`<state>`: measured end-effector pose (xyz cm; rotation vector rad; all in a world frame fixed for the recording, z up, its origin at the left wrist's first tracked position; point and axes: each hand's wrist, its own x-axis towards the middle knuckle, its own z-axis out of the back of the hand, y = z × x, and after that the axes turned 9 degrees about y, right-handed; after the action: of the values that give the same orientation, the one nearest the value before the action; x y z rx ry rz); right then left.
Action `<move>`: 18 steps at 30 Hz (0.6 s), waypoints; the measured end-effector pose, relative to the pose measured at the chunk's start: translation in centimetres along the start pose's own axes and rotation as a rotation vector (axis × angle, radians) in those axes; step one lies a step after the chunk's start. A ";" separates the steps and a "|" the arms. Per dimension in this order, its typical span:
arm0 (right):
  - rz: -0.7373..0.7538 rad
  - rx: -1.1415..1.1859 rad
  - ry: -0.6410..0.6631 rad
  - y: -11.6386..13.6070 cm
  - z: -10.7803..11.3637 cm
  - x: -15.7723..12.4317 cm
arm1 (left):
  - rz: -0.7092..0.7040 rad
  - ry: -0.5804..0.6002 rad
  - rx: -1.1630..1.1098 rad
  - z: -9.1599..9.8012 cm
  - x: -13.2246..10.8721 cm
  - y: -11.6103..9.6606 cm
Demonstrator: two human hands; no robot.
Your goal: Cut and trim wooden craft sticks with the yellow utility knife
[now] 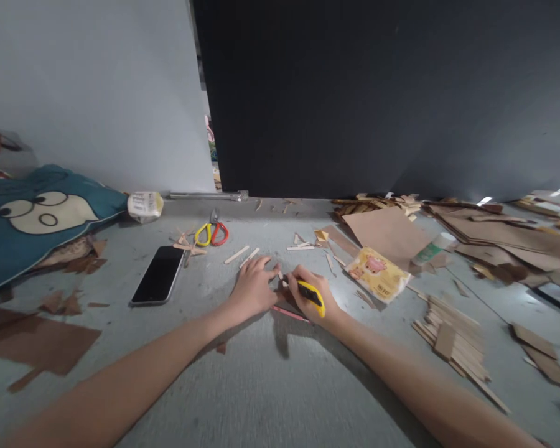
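My right hand [311, 294] is closed round a yellow utility knife [312, 294], its tip pointing left at a small wooden stick [281, 277] on the grey floor [270, 373]. My left hand [253, 285] lies beside it with fingers pressed down on that stick, touching the knife hand. A thin pink pencil [290, 313] lies just under both hands.
A black phone [158, 274] lies to the left, yellow-and-red scissors [211, 233] behind it. Loose wooden sticks [242, 254] lie ahead. A yellow packet [377, 272], glue bottle [432, 248], cardboard sheets [392, 230] and stacked strips [455, 339] sit right. A blue cushion [37, 214] lies far left.
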<state>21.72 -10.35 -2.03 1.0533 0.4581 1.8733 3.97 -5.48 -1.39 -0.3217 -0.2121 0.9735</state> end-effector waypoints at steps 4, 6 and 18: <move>0.023 -0.086 -0.109 0.1 0.0 -0.7 | -0.001 0.002 -0.008 0.1 0.0 -0.3; 0.080 -0.126 -0.146 0.1 0.1 -0.9 | -0.002 0.012 -0.006 0.1 0.0 -0.4; 0.067 -0.132 -0.078 -0.3 0.5 -0.6 | -0.021 -0.020 0.000 -0.1 -0.2 -0.4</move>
<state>22.47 -10.75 -2.26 1.0598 0.2538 1.8864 4.16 -5.88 -1.38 -0.3093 -0.2330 0.9565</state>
